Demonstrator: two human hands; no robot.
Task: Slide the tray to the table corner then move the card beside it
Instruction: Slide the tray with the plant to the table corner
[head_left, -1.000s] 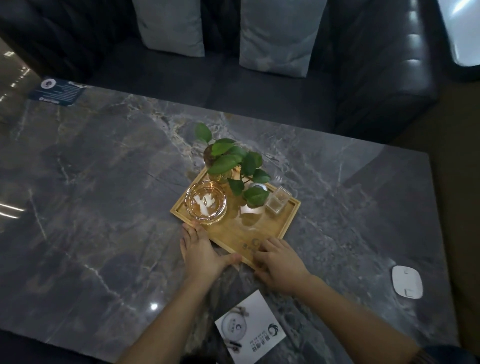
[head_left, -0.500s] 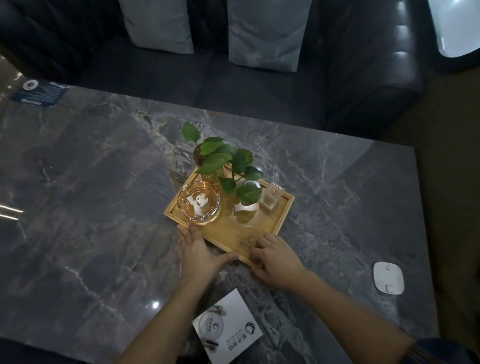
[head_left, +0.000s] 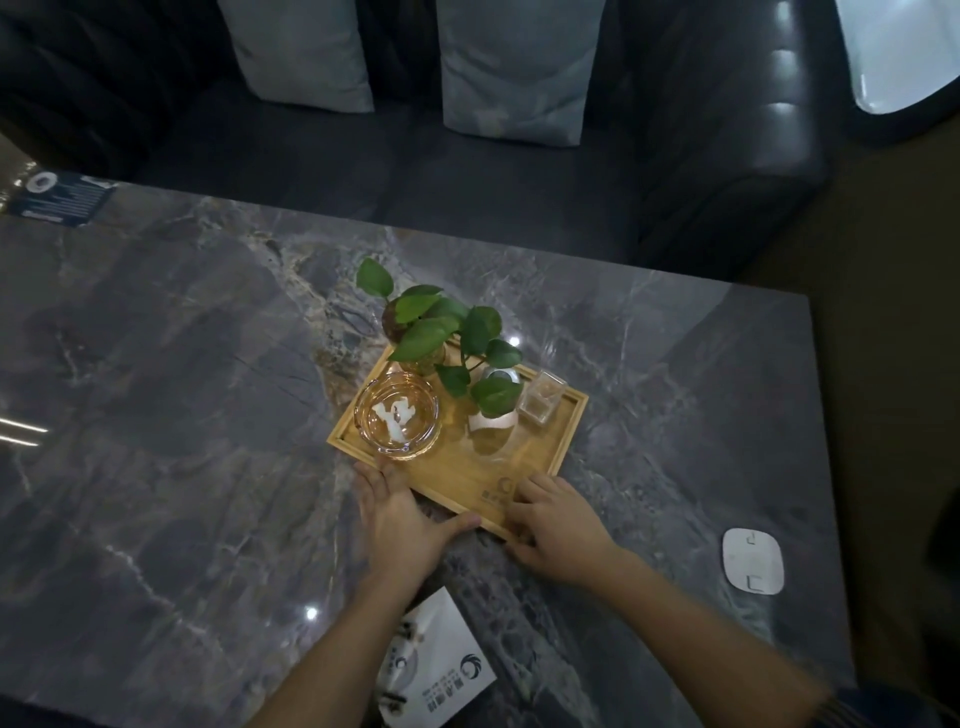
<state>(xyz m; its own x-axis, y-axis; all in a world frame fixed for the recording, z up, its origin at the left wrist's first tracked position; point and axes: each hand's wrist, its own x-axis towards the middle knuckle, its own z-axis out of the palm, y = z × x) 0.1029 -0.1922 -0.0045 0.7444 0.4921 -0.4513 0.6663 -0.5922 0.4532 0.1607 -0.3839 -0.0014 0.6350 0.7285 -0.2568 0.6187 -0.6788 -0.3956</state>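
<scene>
Resting at frame centre on the grey marble table (head_left: 156, 415), the wooden tray (head_left: 467, 478) carries — left to right — an amber glass bowl (head_left: 397, 418), a leafy plant (head_left: 441, 332) and a small clear box (head_left: 540, 402). The left hand (head_left: 400, 525) lies flat, fingers spread, against the tray's near edge; the right hand (head_left: 558, 527) curls over its near corner. The white card (head_left: 441, 670) sits at bottom centre, partly under the left forearm — apart from the tray.
</scene>
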